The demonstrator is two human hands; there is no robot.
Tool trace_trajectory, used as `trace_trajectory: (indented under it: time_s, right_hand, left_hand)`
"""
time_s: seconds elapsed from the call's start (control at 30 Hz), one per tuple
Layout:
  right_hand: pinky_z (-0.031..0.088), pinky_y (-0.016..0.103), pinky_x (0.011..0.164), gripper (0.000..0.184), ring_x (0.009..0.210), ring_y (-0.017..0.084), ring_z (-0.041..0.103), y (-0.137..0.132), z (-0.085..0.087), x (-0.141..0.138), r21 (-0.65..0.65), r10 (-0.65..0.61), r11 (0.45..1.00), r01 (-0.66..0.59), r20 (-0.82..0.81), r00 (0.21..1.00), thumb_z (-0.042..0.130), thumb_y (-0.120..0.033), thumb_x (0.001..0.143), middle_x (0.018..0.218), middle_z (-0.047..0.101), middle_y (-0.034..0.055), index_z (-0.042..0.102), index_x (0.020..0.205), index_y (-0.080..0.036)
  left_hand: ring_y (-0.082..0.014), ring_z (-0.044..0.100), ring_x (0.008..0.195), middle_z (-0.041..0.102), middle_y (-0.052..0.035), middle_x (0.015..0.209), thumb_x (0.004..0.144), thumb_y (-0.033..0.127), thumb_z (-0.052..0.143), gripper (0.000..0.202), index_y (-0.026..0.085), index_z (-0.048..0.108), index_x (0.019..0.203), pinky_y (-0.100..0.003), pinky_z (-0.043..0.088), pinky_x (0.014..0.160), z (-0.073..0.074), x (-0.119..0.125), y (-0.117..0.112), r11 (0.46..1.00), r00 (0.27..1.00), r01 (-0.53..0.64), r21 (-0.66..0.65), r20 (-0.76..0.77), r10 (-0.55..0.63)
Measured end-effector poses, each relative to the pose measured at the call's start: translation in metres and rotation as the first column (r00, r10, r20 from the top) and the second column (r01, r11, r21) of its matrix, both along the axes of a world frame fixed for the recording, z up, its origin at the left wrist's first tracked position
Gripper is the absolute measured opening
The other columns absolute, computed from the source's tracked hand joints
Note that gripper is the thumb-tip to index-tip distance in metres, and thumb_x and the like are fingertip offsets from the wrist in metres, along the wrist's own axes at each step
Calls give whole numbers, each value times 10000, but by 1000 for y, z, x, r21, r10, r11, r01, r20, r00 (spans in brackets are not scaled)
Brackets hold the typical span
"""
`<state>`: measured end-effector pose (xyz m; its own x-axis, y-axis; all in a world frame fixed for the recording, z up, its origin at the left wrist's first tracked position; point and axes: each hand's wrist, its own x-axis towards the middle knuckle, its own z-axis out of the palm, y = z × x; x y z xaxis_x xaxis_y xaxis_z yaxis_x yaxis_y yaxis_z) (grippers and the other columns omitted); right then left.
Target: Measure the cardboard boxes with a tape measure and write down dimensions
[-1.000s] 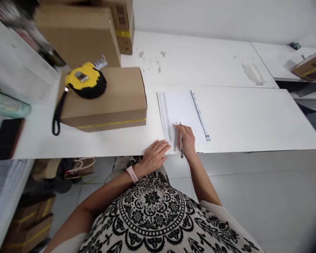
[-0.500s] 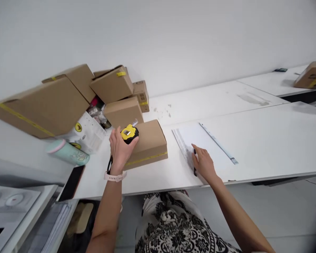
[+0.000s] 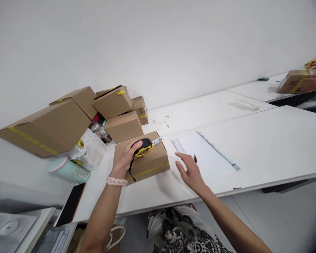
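In my left hand (image 3: 127, 156) is a yellow and black tape measure (image 3: 143, 147), held just over a closed cardboard box (image 3: 150, 164) with a yellow stripe along its side. A short end of the blade points right, near the box's right top edge. A black strap hangs from the case. My right hand (image 3: 191, 172) hovers with fingers apart, between the box and a sheet of white paper (image 3: 213, 161). On the paper lie a black pen (image 3: 195, 159), partly hidden by that hand, and a clear ruler (image 3: 179, 146) along its left side.
A long pale strip (image 3: 218, 151) lies at the paper's right. Several cardboard boxes (image 3: 52, 124) are piled at the left, near a mint tumbler (image 3: 68, 169) and a black phone-like slab (image 3: 70, 205). At far right, another person's hands (image 3: 314, 82) hold a taped box (image 3: 292, 80).
My left hand has turned the tape measure so its blade points right. My right hand has let go of the pen and moved left. Another person's hands have appeared at far right.
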<state>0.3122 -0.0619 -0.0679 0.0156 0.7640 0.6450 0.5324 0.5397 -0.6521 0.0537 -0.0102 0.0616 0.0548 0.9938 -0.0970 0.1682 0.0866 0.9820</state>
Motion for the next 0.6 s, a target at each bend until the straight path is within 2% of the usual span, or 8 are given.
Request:
trace_trajectory:
  time_s: [0.07,0.13,0.3,0.43,0.53,0.6]
  right_hand:
    - [560,518,975,340,1165,285,661,-2,15,-18,107,83,991,-86,28,996,494,-263,1000,1254,716,110,604,1321,-277]
    - [546,513,993,342,1186,277,644,-4,22,-35,179,149,971,-161,82,985,504,-222,982,1283,705,103,615,1300,-281]
    - [519,472,987,306,1198,277,611,6,24,-59,203,154,962,-182,145,977,525,-212,965,1299,692,103,640,1246,-254]
    - [477,476,1047,315,1241,283,590,37,28,-63,115,109,987,-114,47,993,538,-315,980,1304,682,132,627,1265,-215]
    - [432,516,1117,573,1372,320,517,63,31,-65,-45,102,994,-103,-23,995,628,-405,919,1459,584,176,512,1434,-182]
    - [413,536,1139,699,1403,333,501,75,30,-67,-177,145,973,-150,-42,989,671,-420,871,1516,539,179,456,1494,-188]
  left_hand:
    - [-305,680,1133,717,-118,1211,767,646,752,579,189,673,1114,-320,616,716,7,12,13,998,998,31,-52,-48,-33]
    - [-304,663,1170,714,-118,1232,752,653,769,573,191,689,1082,-296,616,680,14,22,25,995,993,51,-81,-107,-60]
    - [-294,707,1037,759,-126,1073,724,645,797,583,157,711,1032,-294,610,614,26,23,37,988,983,70,-134,-162,-92]
    - [-270,723,947,770,-113,1020,738,644,780,581,159,745,1057,-289,606,597,28,11,34,981,983,99,-164,-139,-122]
    - [-264,726,946,777,-93,1036,745,635,777,555,191,753,1078,-292,615,603,27,6,32,977,987,92,-191,-115,-116]
    - [-262,729,931,780,-94,1027,749,630,774,551,191,753,1082,-296,620,602,26,5,31,974,987,84,-209,-114,-110]
